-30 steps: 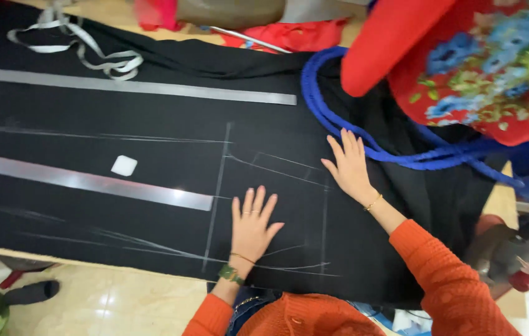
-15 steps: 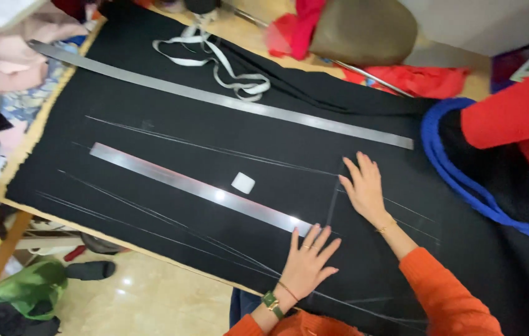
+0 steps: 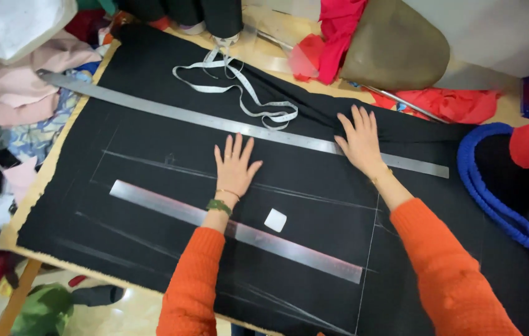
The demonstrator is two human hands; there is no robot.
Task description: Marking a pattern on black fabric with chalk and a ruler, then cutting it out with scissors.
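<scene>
Nearest the viewer, two orange knit sleeves reach out over a sheet of black cloth (image 3: 152,155) that covers most of the table, its near edge raw and slightly frayed where it hangs past the wooden table edge (image 3: 12,298). A short steel ruler (image 3: 152,198) lies flat on the cloth, running from left to near right, and the left forearm crosses over it; just right of that arm sits a small white square of tailor's chalk (image 3: 275,220). Any shove of the forearm could, I judge, nudge this smooth ruler or smear the thin white chalk lines drawn across the matt, soft weave, and the chalk piece could be knocked off its spot. The left hand (image 3: 235,167) lies palm down in the middle of the cloth, fingers fanned wide, holding nothing. Farther and to the right, the right hand (image 3: 359,142) presses flat with fingers spread a little, resting across the long steel ruler (image 3: 214,121); pushing unevenly here might drag the cloth into folds or slide that ruler off its line. Beyond, a limp white measuring tape (image 3: 239,87) loops loosely, and crumpled red fabric (image 3: 457,102) lies at the far right.
</scene>
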